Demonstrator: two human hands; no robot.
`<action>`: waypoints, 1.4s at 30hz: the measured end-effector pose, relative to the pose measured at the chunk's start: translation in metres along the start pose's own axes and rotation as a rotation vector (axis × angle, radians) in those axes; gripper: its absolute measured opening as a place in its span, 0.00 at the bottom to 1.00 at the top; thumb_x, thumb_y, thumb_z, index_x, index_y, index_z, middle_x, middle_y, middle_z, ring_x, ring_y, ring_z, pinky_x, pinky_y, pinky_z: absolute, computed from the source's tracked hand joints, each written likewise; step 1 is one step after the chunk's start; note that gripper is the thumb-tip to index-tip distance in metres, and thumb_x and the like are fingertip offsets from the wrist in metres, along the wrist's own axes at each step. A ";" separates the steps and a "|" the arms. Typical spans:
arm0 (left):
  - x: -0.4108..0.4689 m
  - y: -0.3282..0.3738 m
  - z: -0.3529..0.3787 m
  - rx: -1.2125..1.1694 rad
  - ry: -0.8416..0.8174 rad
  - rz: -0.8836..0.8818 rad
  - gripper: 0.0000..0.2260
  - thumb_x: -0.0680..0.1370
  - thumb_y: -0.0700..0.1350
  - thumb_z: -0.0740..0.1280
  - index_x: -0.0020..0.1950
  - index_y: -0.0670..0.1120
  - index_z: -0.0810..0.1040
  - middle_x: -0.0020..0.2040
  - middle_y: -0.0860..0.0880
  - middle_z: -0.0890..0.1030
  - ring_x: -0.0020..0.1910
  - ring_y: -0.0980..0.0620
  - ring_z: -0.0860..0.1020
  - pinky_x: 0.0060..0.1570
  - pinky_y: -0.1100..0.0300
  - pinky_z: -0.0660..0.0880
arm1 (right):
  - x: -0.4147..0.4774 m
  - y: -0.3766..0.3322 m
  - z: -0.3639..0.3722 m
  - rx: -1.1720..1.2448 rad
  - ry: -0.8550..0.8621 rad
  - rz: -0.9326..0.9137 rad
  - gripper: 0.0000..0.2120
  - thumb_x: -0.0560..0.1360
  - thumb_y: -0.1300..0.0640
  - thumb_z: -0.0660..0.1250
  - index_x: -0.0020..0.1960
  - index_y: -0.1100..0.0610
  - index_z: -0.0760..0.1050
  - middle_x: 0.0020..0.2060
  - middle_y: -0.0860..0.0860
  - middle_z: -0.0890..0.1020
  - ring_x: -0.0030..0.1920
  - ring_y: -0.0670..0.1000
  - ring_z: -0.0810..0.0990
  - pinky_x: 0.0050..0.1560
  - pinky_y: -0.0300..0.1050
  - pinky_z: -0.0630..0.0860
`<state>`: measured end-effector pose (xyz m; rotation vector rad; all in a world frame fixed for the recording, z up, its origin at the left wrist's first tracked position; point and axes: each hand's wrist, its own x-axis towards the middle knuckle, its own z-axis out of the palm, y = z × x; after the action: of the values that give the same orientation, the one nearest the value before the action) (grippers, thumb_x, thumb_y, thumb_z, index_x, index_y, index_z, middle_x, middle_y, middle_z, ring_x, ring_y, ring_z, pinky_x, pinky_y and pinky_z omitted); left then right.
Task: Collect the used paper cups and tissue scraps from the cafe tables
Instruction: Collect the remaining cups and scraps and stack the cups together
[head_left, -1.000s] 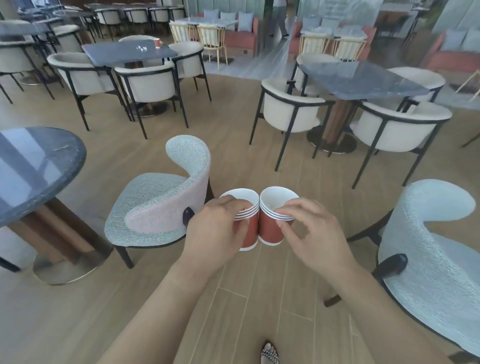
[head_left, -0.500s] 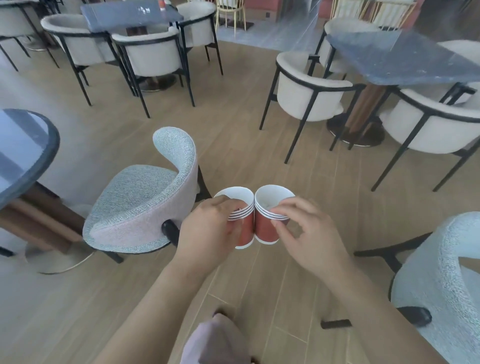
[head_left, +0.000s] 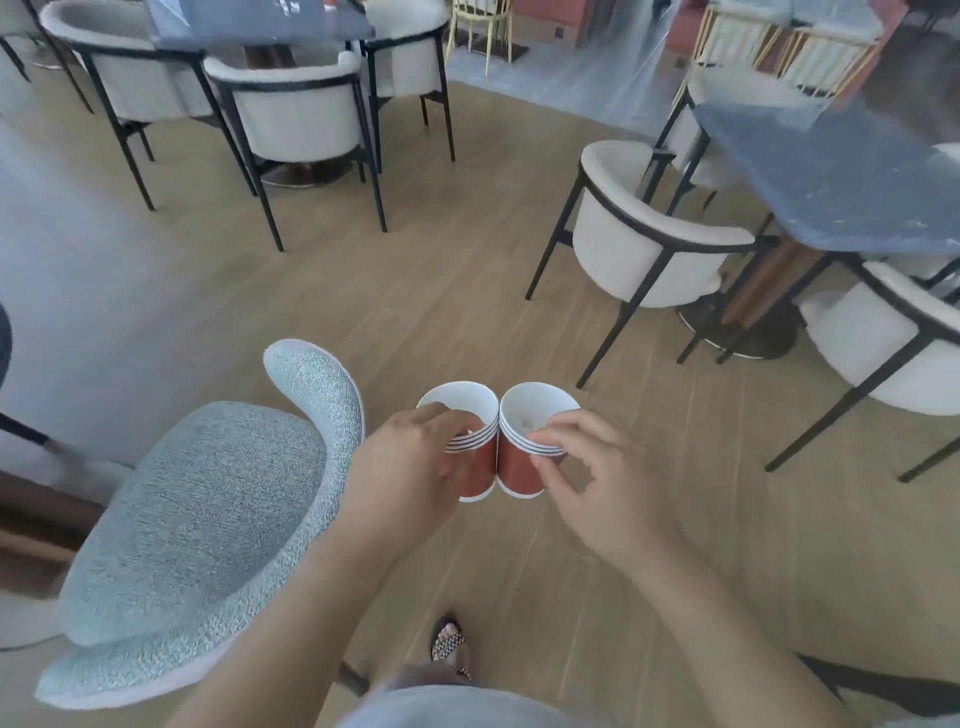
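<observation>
I carry two red paper cups with white rims and striped bands, side by side and touching, in front of me above the wooden floor. My left hand (head_left: 410, 467) grips the left cup (head_left: 480, 457) around its side. My right hand (head_left: 597, 483) pinches the right cup (head_left: 519, 462) at its rim and side. Something white and crumpled, like tissue, lies inside the right cup. The left cup's inside is mostly hidden by my fingers.
A light blue upholstered chair (head_left: 197, 519) stands close at my left. A dark stone table (head_left: 841, 176) with white armchairs (head_left: 644, 244) is at the right, another table with white chairs (head_left: 296, 109) at the back left. Wooden floor (head_left: 415, 291) lies open ahead.
The view has moved forward and tilted down; the blue chair and round table at left slid back and out of frame. Both hands keep the same hold on the cups.
</observation>
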<state>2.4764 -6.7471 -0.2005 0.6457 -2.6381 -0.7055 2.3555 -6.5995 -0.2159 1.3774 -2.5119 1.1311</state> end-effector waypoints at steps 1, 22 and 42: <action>0.019 -0.006 -0.001 -0.002 0.005 0.003 0.12 0.68 0.39 0.70 0.48 0.51 0.80 0.44 0.53 0.81 0.36 0.48 0.78 0.28 0.62 0.65 | 0.019 0.005 0.004 0.002 -0.003 -0.001 0.09 0.69 0.63 0.71 0.46 0.52 0.81 0.44 0.47 0.79 0.44 0.48 0.78 0.46 0.40 0.73; 0.435 -0.154 0.034 0.040 0.088 -0.218 0.13 0.70 0.40 0.67 0.52 0.53 0.79 0.48 0.55 0.81 0.47 0.49 0.77 0.37 0.55 0.76 | 0.459 0.163 0.130 0.051 -0.162 -0.157 0.07 0.69 0.63 0.71 0.46 0.56 0.81 0.47 0.49 0.80 0.48 0.51 0.78 0.50 0.40 0.73; 0.855 -0.333 0.009 0.031 0.134 -0.266 0.14 0.69 0.38 0.67 0.50 0.53 0.79 0.47 0.57 0.81 0.48 0.52 0.78 0.41 0.53 0.77 | 0.896 0.258 0.274 0.070 -0.175 -0.250 0.08 0.68 0.64 0.72 0.45 0.55 0.81 0.44 0.47 0.79 0.47 0.48 0.77 0.49 0.34 0.70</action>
<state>1.8654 -7.4314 -0.2176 1.0292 -2.4695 -0.6682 1.7013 -7.3184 -0.2236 1.8217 -2.3392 1.1007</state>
